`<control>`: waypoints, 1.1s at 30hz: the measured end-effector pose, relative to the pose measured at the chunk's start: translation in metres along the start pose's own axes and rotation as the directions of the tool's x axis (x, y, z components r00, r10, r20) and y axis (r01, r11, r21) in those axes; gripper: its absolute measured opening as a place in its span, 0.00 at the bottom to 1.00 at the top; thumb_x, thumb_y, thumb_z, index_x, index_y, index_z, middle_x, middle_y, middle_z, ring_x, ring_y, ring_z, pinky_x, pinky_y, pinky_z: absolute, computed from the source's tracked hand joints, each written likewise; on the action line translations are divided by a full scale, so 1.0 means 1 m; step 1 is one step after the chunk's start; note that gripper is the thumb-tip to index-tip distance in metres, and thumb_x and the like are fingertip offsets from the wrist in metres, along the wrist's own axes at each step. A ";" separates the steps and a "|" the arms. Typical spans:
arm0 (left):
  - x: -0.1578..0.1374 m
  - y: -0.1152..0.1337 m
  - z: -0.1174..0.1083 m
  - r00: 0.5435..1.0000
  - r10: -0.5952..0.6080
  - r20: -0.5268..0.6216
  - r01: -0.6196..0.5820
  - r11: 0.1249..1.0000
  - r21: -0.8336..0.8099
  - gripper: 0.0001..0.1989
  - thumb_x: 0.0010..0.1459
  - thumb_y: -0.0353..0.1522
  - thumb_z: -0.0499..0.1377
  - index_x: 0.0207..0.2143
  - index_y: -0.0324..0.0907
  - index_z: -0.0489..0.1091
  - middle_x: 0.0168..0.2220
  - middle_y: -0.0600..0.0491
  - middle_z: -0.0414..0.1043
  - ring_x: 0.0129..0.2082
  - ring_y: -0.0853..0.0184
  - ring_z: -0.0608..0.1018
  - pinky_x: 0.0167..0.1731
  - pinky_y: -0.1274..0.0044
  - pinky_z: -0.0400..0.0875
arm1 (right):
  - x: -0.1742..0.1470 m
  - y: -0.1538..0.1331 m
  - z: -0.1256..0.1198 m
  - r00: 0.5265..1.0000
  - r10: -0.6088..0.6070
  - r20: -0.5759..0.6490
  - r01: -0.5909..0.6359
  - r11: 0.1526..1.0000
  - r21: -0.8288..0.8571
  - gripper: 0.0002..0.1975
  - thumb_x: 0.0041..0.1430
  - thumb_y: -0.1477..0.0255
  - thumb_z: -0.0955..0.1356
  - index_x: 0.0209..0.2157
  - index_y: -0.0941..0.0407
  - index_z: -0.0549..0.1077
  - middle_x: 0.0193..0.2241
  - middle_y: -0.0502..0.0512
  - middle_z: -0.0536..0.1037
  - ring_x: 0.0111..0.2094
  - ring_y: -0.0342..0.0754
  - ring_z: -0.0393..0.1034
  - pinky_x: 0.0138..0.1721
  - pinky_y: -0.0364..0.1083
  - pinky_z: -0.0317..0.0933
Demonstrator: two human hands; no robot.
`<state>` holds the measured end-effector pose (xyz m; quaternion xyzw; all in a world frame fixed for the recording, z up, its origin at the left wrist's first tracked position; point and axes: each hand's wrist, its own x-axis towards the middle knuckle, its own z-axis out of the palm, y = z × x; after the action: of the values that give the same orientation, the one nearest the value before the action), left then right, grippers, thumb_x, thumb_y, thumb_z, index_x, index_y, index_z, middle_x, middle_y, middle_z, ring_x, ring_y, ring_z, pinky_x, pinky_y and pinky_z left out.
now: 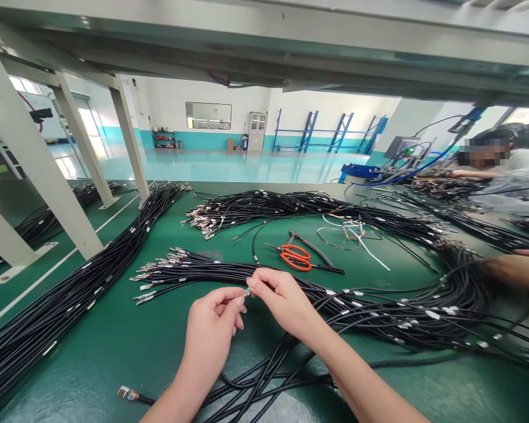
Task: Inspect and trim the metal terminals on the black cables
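Between my fingertips, over the green table (158, 346), is a small shiny metal cable connector (247, 292). My left hand (211, 323) is closed, pinching its lower end between thumb and forefinger. From the other side my right hand (280, 296) pinches the upper end, its remaining fingers curled. Fingers cover most of the connector, so its exact shape and any cable on it are hidden. Just beyond my hands lies a bundle of black cables (220, 270) with metal ends. Several loose black cables (264, 376) pass beneath my wrists, and one metal-tipped end (127, 393) lies at lower left.
Orange-handled scissors (296, 257) and dark-handled cutters (315, 249) lie beyond my hands, near a tangle of thin wire (350, 232). More cable bundles (114, 258) run left and behind. White posts (48, 158) stand left. Another person's hand (509, 273) touches cables at right.
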<state>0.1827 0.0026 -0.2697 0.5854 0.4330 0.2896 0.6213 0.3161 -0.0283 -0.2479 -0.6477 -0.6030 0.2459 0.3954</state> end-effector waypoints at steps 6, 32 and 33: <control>-0.002 0.001 0.000 0.999 0.049 -0.018 -0.047 0.993 0.107 0.25 0.49 0.40 0.51 0.48 0.36 0.64 0.29 0.51 0.65 0.19 0.87 0.63 0.19 0.94 0.59 | 0.000 0.001 0.000 1.000 -0.007 -0.002 0.007 1.000 0.026 0.17 0.57 0.66 0.59 0.20 0.62 0.59 0.20 0.49 0.58 0.23 0.37 0.50 0.25 0.38 0.47; -0.002 -0.003 -0.002 0.956 0.292 -0.029 -0.241 0.839 0.488 0.21 0.52 0.46 0.45 0.40 0.48 0.69 0.34 0.56 0.65 0.31 0.89 0.64 0.32 0.96 0.57 | -0.003 -0.006 0.001 0.994 -0.102 -0.026 0.100 0.993 -0.059 0.16 0.57 0.67 0.60 0.19 0.62 0.59 0.20 0.50 0.60 0.24 0.37 0.52 0.26 0.39 0.48; -0.002 -0.003 -0.002 0.960 0.279 -0.027 -0.233 0.846 0.480 0.21 0.52 0.47 0.45 0.41 0.49 0.69 0.35 0.56 0.65 0.31 0.89 0.65 0.33 0.96 0.58 | -0.003 -0.006 0.001 0.995 -0.100 -0.028 0.098 0.993 -0.057 0.16 0.57 0.67 0.60 0.19 0.62 0.59 0.20 0.50 0.60 0.24 0.37 0.51 0.26 0.39 0.48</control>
<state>0.1793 0.0012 -0.2724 0.7568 0.4377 0.2834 0.3941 0.3118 -0.0314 -0.2441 -0.6315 -0.6349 0.1989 0.3982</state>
